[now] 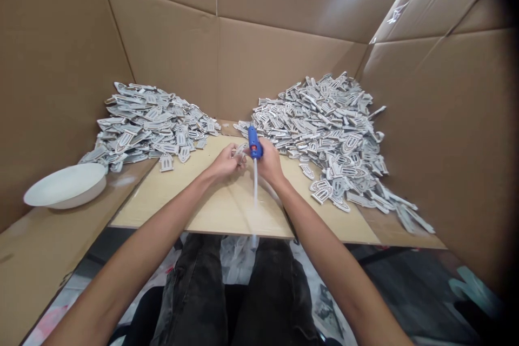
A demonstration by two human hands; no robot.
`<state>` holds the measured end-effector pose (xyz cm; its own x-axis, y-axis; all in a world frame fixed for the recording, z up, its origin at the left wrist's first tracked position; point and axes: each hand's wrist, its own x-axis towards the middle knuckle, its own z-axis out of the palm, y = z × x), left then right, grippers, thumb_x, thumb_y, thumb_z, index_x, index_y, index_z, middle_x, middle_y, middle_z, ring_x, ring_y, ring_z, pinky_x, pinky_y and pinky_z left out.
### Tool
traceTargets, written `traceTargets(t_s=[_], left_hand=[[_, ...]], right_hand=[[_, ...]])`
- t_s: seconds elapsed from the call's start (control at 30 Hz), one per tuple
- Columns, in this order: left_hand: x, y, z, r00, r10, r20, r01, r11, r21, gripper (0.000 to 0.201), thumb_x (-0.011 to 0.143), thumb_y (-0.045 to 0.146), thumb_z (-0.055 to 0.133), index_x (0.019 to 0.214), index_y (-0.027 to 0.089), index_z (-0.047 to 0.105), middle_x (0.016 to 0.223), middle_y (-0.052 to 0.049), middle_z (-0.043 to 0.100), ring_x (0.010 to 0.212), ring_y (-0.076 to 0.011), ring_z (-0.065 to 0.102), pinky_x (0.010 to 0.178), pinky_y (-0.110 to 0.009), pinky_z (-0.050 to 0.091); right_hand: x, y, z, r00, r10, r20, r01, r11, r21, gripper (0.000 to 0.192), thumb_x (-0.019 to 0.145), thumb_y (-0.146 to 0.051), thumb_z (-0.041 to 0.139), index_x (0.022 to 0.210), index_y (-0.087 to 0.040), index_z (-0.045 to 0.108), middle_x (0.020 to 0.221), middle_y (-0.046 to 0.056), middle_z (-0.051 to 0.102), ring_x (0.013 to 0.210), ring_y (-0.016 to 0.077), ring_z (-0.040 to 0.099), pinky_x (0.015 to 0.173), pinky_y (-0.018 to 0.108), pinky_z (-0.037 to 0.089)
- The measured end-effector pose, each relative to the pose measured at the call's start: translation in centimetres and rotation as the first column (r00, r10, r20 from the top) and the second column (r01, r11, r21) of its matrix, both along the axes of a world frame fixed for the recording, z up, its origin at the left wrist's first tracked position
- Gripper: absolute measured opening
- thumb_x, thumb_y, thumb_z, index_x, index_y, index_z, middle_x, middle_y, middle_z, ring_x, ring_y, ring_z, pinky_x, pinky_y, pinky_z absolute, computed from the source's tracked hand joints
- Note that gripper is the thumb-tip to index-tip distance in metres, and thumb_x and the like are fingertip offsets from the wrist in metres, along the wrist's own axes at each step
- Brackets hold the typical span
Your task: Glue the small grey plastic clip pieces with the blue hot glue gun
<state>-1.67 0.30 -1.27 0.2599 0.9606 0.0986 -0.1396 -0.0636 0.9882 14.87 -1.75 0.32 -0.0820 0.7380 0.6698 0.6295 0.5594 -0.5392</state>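
R hand [269, 161] fingers clamped on blue glue gun [254, 143], nozzle aimed left at small cutout [240, 150] pinched in L hand [225, 162] fingertips, steadying it. Piles of cutouts far left [148, 121] & right [330, 124], within reach.

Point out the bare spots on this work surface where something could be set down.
Bare board lies near its front edge, below the left hand and right hand holding the blue glue gun. Another strip lies between the white bowl and the board. The left pile and right pile are crowded.
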Motion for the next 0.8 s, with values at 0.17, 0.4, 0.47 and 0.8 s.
traceTargets(t_s=[0.17, 0.4, 0.47, 0.8], left_hand=[[-0.9, 0.4, 1.1, 0.981, 0.191, -0.017, -0.191, 0.982, -0.013, 0.015, 0.096, 0.023, 0.063, 0.088, 0.022, 0.051, 0.06, 0.005, 0.058, 0.044, -0.0084, 0.047, 0.047, -0.02, 0.031], [-0.8, 0.4, 1.5, 0.972, 0.185, 0.145, -0.184, 0.983, -0.02, 0.021, 0.088, 0.01, 0.065, 0.1, 0.021, 0.051, 0.078, 0.001, 0.067, 0.059, -0.0114, 0.064, 0.054, -0.021, 0.037], [-0.6, 0.4, 1.6, 0.974, 0.154, 0.168, -0.154, 0.988, -0.015, 0.027, 0.084, 0.007, 0.067, 0.1, 0.021, 0.05, 0.079, 0.002, 0.066, 0.064, -0.0127, 0.067, 0.057, -0.022, 0.039], [-0.7, 1.4, 0.5, 0.978, 0.176, 0.112, -0.187, 0.977, 0.101, 0.035, 0.084, 0.008, 0.073, 0.104, 0.022, 0.048, 0.083, 0.005, 0.064, 0.064, -0.009, 0.065, 0.063, -0.022, 0.056]], right_hand=[[0.9, 0.1, 0.3, 0.987, 0.069, -0.146, -0.108, 0.954, -0.279, 0.056, 0.092, -0.075, 0.06, 0.083, -0.021, 0.071, 0.076, 0.005, 0.072, 0.069, 0.0206, 0.066, 0.068, 0.031, 0.05], [0.6, -0.5, 0.1, 0.986, 0.138, -0.088, -0.16, 0.923, -0.349, 0.075, 0.092, -0.09, 0.048, 0.069, -0.022, 0.071, 0.063, 0.004, 0.071, 0.058, 0.0167, 0.065, 0.062, 0.028, 0.05], [0.5, -0.5, 0.0, 0.986, 0.139, -0.094, -0.163, 0.922, -0.352, 0.074, 0.091, -0.09, 0.049, 0.07, -0.022, 0.071, 0.066, 0.005, 0.073, 0.059, 0.0168, 0.066, 0.063, 0.028, 0.051], [0.1, -0.9, 0.6, 0.997, 0.05, -0.052, -0.066, 0.93, -0.361, 0.069, 0.092, -0.083, 0.057, 0.061, -0.022, 0.066, 0.056, 0.002, 0.065, 0.057, 0.0159, 0.064, 0.063, 0.027, 0.046]])
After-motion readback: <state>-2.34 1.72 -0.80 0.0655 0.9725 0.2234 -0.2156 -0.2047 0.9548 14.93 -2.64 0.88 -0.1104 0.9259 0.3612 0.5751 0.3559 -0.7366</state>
